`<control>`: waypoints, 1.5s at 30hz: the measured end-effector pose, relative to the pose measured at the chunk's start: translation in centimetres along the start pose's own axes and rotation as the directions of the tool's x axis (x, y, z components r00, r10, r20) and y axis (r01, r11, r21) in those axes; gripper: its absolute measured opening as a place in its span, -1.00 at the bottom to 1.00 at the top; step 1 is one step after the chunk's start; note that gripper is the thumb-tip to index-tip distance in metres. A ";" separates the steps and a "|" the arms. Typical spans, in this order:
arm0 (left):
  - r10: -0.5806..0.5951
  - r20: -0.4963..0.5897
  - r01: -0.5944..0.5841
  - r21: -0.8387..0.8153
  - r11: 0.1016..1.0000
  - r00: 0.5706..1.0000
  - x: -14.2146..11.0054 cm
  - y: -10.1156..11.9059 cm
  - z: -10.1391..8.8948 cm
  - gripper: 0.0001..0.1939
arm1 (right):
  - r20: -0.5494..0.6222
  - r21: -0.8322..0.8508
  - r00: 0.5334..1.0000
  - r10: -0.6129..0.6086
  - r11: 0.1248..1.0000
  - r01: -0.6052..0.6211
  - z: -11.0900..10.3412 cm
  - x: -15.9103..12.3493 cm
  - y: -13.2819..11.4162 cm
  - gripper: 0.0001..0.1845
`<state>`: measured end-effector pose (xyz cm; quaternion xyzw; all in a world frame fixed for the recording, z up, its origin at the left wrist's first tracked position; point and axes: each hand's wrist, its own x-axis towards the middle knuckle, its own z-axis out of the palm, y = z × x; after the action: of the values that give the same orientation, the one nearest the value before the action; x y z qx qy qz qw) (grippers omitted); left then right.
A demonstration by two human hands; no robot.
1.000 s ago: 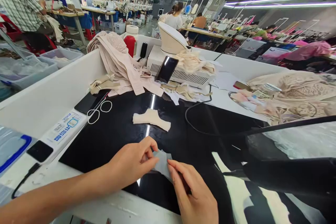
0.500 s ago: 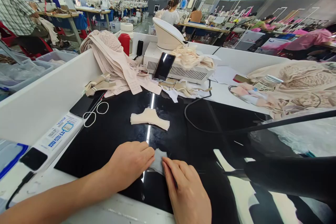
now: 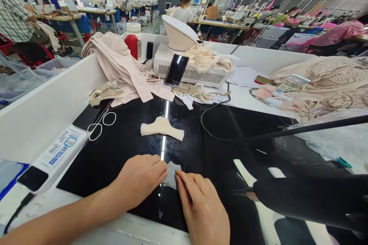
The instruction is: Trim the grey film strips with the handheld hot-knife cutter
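A small, thin, greyish-white fabric piece [image 3: 171, 174] lies between my hands, low over the glossy black work surface [image 3: 115, 168]. My left hand [image 3: 143, 178] is closed on its left edge, fingers curled together. Thumb and fingers of my right hand [image 3: 201, 199] pinch its right edge. Both hands cover parts of the piece, so its full outline is hidden. Just beyond them a stack of cream, T-shaped fabric cutouts [image 3: 161, 127] rests on the black surface.
At the back, a phone [image 3: 176, 69] leans on a white vented box [image 3: 207, 76]. Beige fabric strips [image 3: 120, 65] are piled at the left. A black cable [image 3: 212, 134] crosses to the right, where a dark machine arm [image 3: 310, 195] overhangs pale fabric pieces [image 3: 266, 218].
My left fingers have gone from a raised, bent pinch to closed and lower on the fabric's left edge. My right hand keeps its pinch. The whole view has shifted slightly.
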<state>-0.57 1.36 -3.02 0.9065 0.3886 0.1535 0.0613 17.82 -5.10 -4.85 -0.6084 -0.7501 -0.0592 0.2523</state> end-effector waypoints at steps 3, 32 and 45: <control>0.003 0.009 -0.003 0.007 1.000 1.000 0.0 0.0 -0.1 -0.82 | -0.002 0.008 1.000 0.011 1.000 -0.011 -0.1 0.0 -0.1 -0.70; 0.287 -0.211 -0.315 -0.114 0.942 0.935 0.2 0.5 0.2 -0.78 | -0.073 -0.010 0.997 -0.015 1.000 0.015 0.2 0.4 -0.6 -0.68; 0.284 -0.234 -0.314 -0.102 0.944 0.930 0.2 0.3 0.6 -0.76 | -0.106 -0.025 0.994 -0.010 1.000 0.007 0.5 0.5 -0.8 -0.62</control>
<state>0.00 1.31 -3.45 0.9266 0.2388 0.2849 0.0571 16.81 -4.66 -4.82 -0.6043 -0.7375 -0.1017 0.2840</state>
